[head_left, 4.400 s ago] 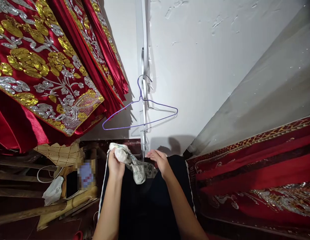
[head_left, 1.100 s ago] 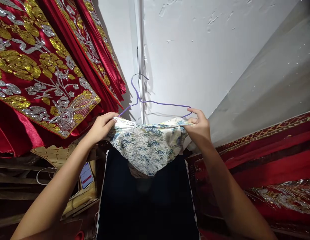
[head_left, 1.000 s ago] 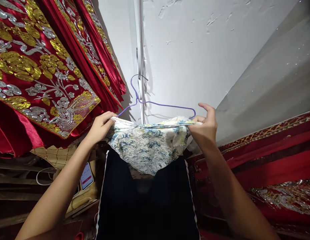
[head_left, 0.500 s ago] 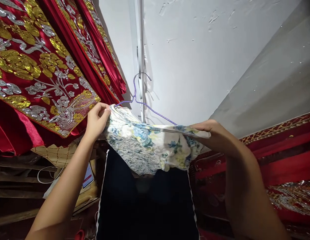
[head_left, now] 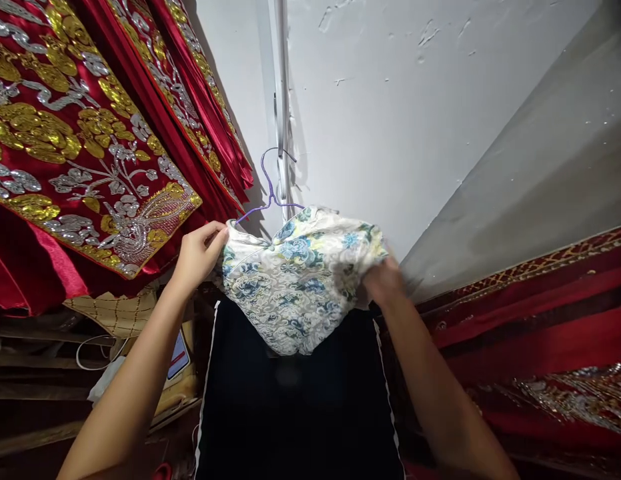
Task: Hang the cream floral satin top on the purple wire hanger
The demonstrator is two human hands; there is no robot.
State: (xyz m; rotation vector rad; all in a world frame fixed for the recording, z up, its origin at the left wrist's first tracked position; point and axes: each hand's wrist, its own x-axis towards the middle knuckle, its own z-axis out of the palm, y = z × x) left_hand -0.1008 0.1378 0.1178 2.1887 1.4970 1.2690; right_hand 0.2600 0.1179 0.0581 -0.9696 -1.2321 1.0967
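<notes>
A white dress or top with blue and yellow flowers (head_left: 295, 287) hangs on a purple wire hanger (head_left: 271, 197). The hanger's hook sits on a metal rail, and most of its arms are hidden inside the cloth. My left hand (head_left: 203, 250) pinches the garment at its left shoulder, thumb and fingers closed on the edge. At the other side, my right hand (head_left: 385, 280) is against the sleeve, smeared by motion and partly hidden by the cloth. Below the floral part hangs dark cloth with white edging (head_left: 290, 413).
Red satin cloths with gold and silver sequins (head_left: 90, 133) hang at the upper left. A phone (head_left: 178, 357) lies on a wooden stand at the lower left. More red decorated fabric (head_left: 550, 333) lies to the right. A metal rail (head_left: 281, 80) runs along the white wall.
The garment's right shoulder has come up over the hanger's right arm. My right hand has moved left and lower, from the stretched neckline edge to the sleeve. My left hand has barely shifted.
</notes>
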